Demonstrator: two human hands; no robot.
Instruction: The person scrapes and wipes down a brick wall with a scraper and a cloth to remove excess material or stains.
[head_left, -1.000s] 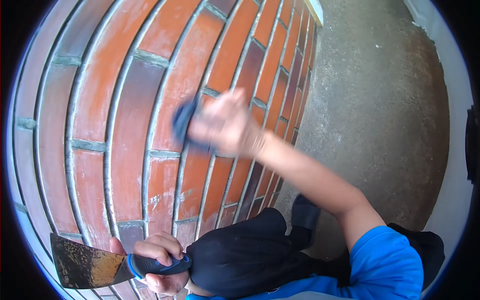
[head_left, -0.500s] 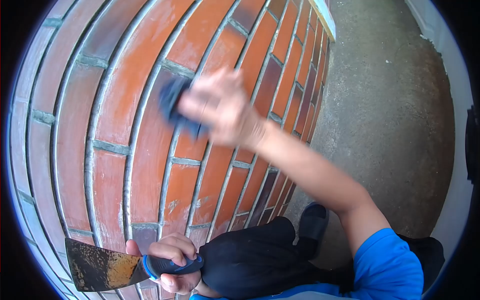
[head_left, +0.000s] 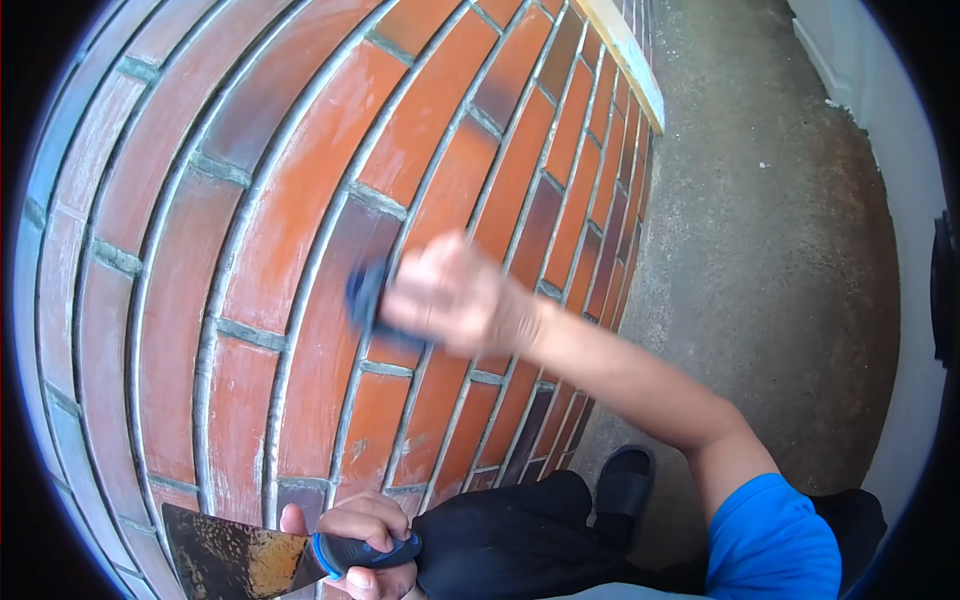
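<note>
My right hand [head_left: 460, 300], smeared by motion, presses a bunched dark blue cloth [head_left: 372, 300] to the brick wall [head_left: 320, 385]. The wall has orange-red and darker bricks with grey mortar joints, and whitish smears mark several bricks. Low in the view my left hand [head_left: 368, 530] is closed round the black and blue handle of a putty knife [head_left: 245, 555]. Its wide blade points left, worn and stained dark and yellowish, and stands in front of the wall's lower part.
A concrete floor [head_left: 750, 230] runs along the foot of the wall, with a white wall [head_left: 890, 100] on its far side. A pale wooden strip [head_left: 635, 70] stands at the brick wall's far end. My dark slipper [head_left: 625, 485] rests on the floor near my knee.
My right hand and the cloth have moved down along the wall. The whole view has shifted slightly, and the putty knife sits a little lower and further right, still in my left hand.
</note>
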